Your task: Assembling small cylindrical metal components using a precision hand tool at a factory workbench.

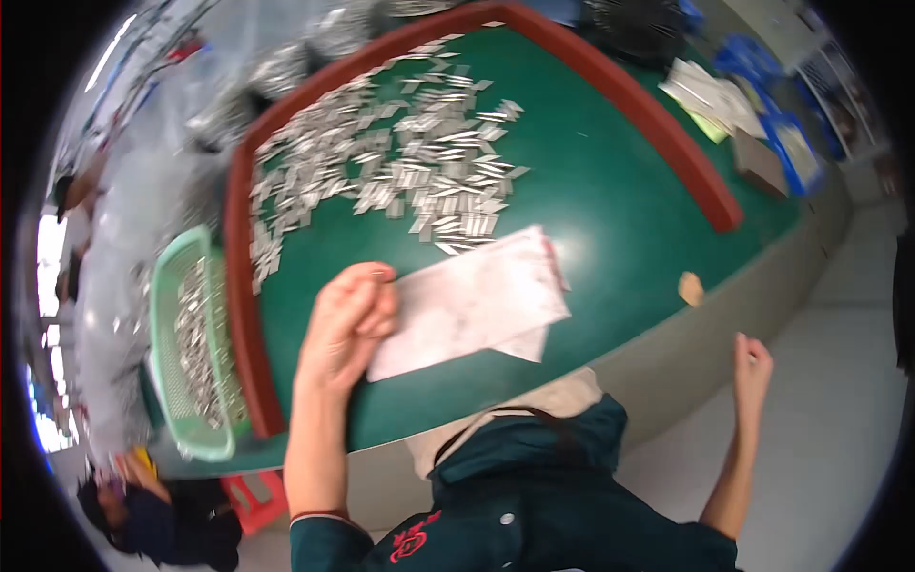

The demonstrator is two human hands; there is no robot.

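Observation:
Over the left end of a whitish, smudged sheet (467, 303) is my left hand (351, 315), its fingers curled closed. Whatever is in those fingers, if anything, is hidden. The sheet lies on the green tabletop (591, 191); it has a reddish right edge, and another pale layer shows under it. Beyond it spread many small, flat, silvery metal pieces (448, 172), some in loose rows. My right hand (753, 367) is off to the right, past the table's near edge and away from everything on the table. Its fingers are curled in, and I cannot see anything in them.
A red-brown raised border (243, 286) frames the table. Outside it at left stands a green perforated basket (181, 381) of small metal pieces. A tan scrap (691, 289) lies near the right edge. Papers (710, 95) and a brown block (760, 164) sit far right. Another person (162, 524) is lower left.

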